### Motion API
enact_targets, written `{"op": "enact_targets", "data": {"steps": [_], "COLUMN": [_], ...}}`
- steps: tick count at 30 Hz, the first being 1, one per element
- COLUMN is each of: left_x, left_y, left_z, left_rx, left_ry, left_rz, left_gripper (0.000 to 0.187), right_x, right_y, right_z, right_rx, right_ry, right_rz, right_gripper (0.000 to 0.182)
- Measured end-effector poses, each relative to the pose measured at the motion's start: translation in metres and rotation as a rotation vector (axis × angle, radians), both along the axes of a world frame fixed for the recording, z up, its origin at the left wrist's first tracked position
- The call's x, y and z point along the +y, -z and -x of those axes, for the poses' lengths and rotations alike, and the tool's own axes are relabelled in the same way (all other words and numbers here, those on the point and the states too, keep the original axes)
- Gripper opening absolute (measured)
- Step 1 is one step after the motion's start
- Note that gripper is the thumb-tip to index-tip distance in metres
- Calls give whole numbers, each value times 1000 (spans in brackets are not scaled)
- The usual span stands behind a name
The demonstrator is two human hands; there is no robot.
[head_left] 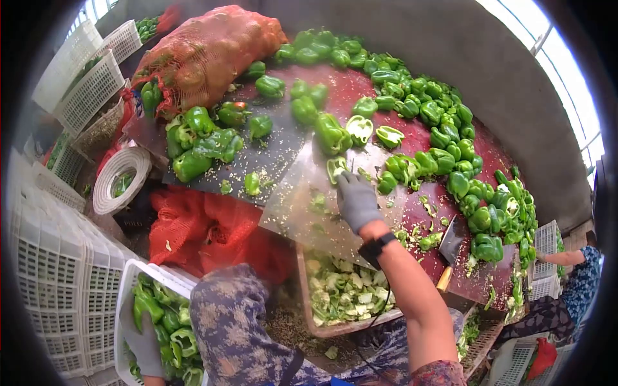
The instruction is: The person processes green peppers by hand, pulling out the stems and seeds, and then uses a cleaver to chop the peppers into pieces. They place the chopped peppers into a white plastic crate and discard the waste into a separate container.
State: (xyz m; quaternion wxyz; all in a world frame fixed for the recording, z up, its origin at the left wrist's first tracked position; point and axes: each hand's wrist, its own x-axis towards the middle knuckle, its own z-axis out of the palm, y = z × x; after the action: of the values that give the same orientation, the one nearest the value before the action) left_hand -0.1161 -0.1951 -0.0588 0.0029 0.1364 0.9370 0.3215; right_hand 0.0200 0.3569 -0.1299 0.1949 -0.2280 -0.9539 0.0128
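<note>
My right hand (357,201), in a grey glove with a black band at the wrist, reaches over a translucent cutting board (296,206). Its curled fingertips are against a cut green pepper half (336,168); whether they grip it is unclear. My left hand (145,345), also gloved, holds the rim of a white crate (149,273) filled with cut pepper pieces (168,321) at the lower left. Whole green peppers (450,151) are heaped along the far and right side of the dark red table (418,138). More peppers (199,138) lie at the left.
A cleaver (450,242) with a wooden handle lies to the right of my arm. A tray of pepper cores and scraps (344,293) sits below the board. A red net sack (209,48) lies at the back left. White crates (51,270) stack on the left. Another person (579,276) works at the right edge.
</note>
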Motion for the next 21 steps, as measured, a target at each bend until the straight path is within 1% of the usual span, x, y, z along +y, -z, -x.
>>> {"op": "enact_targets", "data": {"steps": [2, 3, 5, 6, 8, 9, 12, 14, 15, 16, 17, 18, 19, 20, 21], "left_x": [-27, -29, -18, -11, 29, 53, 117, 154, 172, 190, 209, 227, 242, 256, 262], "left_y": [27, 33, 31, 28, 10, -2, -37, -47, -52, -55, -51, -42, -28, -14, -7], "left_z": [-7, -6, -6, -9, -14, -16, -25, -40, -50, -61, -71, -78, -83, -86, -91], "left_rx": [184, 276, 174, 125, 64, 35, 18, -98, -276, -460, -681, -906, -1007, -1109, -1212], "left_ry": [-22, -34, 7, 21, 15, 14, 258, 478, 514, 548, 524, 495, 483, 472, 460], "left_rz": [248, 370, 241, 175, 11, -69, -277, -431, -493, -557, -722, -882, -913, -941, -967], "left_gripper": [55, 54, 52, 52, 49, 48, 47, 46, 47, 49, 49, 50, 50, 50, 50], "right_x": [22, 32, 44, 44, 37, 34, 25, -6, -26, -54, -84, -107, -125, -140, -157], "right_y": [10, 16, 24, 17, -3, 3, 0, -23, -42, -71, -97, -111, -116, -106, -111], "right_z": [25, 35, 47, 46, 37, 29, 7, -10, -20, -25, -31, -38, -46, -59, -66], "right_rx": [-52, -152, -351, -372, -408, -337, -361, -212, -141, -132, -127, -77, -25, 87, 109], "right_ry": [33, 121, 293, 279, 246, 234, 173, 141, 120, 92, 69, -36, -142, -326, -411], "right_rz": [-157, -81, 73, 122, 216, 169, 239, 416, 503, 609, 719, 784, 846, 923, 1009], "right_gripper": [30, 32, 35, 33, 28, 24, 28, 22, 20, 21, 21, 22, 24, 29, 30]}}
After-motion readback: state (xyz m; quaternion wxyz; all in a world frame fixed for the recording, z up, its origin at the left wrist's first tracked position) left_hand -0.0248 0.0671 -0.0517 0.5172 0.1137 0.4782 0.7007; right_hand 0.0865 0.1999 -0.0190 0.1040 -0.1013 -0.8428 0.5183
